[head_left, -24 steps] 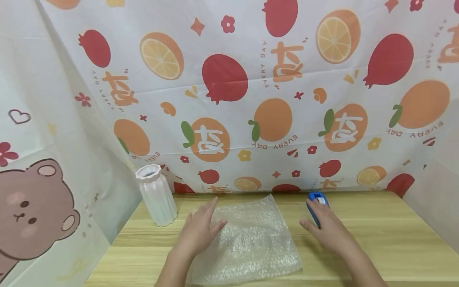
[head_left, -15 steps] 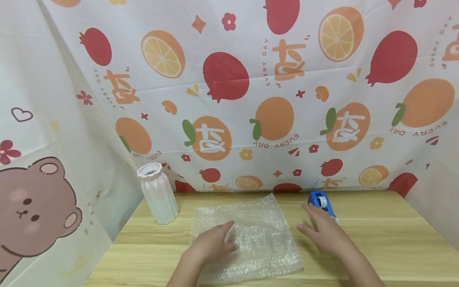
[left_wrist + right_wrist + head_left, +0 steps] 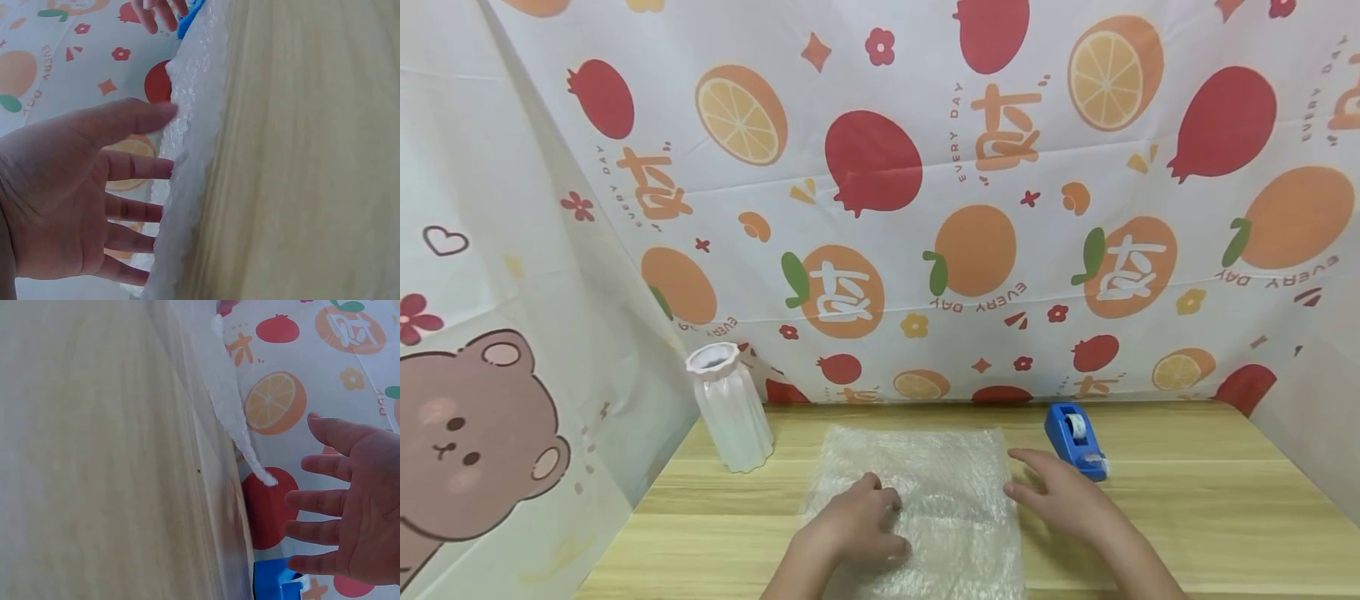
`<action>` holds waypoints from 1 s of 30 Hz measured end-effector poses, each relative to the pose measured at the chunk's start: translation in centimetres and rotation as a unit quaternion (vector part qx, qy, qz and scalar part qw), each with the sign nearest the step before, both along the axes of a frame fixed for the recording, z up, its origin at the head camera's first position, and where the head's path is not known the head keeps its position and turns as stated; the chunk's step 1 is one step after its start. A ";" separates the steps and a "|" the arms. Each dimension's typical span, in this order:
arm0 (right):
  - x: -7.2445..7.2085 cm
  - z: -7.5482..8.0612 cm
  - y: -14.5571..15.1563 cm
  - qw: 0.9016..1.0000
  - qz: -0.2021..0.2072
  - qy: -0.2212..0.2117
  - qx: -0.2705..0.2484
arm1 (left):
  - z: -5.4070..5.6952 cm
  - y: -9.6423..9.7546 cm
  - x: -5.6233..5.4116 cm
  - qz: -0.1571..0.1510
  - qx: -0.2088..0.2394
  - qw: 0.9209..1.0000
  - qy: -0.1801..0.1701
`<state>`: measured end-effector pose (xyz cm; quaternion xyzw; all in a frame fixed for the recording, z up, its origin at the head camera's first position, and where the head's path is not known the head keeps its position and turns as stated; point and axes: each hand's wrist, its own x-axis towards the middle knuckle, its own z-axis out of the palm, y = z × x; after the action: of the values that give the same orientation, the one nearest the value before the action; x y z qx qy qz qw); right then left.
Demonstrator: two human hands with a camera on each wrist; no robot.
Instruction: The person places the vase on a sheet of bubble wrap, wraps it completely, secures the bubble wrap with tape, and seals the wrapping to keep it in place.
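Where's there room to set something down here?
Bare table lies right of the blue tape dispenser and in front of the white vase. The middle is crowded: bubble wrap under the left grip, the right grip beside it.

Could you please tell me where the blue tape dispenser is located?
In the head view, the blue tape dispenser sits right of the bubble wrap, toward the back edge of the table, just beyond the right hand.

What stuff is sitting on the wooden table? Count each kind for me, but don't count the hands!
Sheet of bubble wrap: 1
White fluted vase: 1
Blue tape dispenser, counted together with its roll: 1
Total: 3
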<state>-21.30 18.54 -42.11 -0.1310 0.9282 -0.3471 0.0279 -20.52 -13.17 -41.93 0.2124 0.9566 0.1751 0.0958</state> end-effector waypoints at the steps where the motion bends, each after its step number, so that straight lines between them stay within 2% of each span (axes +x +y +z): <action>1: 0.0 0.0 -0.1 1.000 -0.001 -0.003 0.000 | 0.0 0.1 0.0 0.000 0.005 1.000 -0.006; 7: 0.1 -0.4 -0.5 1.000 0.001 -0.008 0.002 | 0.0 0.2 -0.1 -0.006 0.058 0.998 -0.028; 11: 0.1 -0.6 -0.7 1.000 0.010 -0.024 0.007 | 0.0 0.2 0.0 -0.011 0.070 0.997 -0.029; 17: -0.1 -1.1 -0.6 0.997 0.047 -0.066 0.007 | -0.5 0.1 -0.1 -0.042 0.060 0.997 -0.005; 23: 0.0 -1.3 -0.8 0.993 0.086 -0.077 -0.024 | -0.9 0.4 -0.2 -0.069 0.044 0.997 0.003; 27: 0.1 -1.4 -1.2 0.987 0.126 -0.090 -0.048 | -1.0 0.9 -0.1 -0.063 0.043 0.997 0.013; 30: 0.1 -1.4 -1.5 0.980 0.155 -0.102 -0.068 | -1.0 1.1 -0.3 -0.044 0.045 0.997 0.051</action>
<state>-21.21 17.05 -43.53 -0.2388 0.8631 -0.4124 0.1673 -20.79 -12.10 -42.98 0.2666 0.9413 0.2021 0.0452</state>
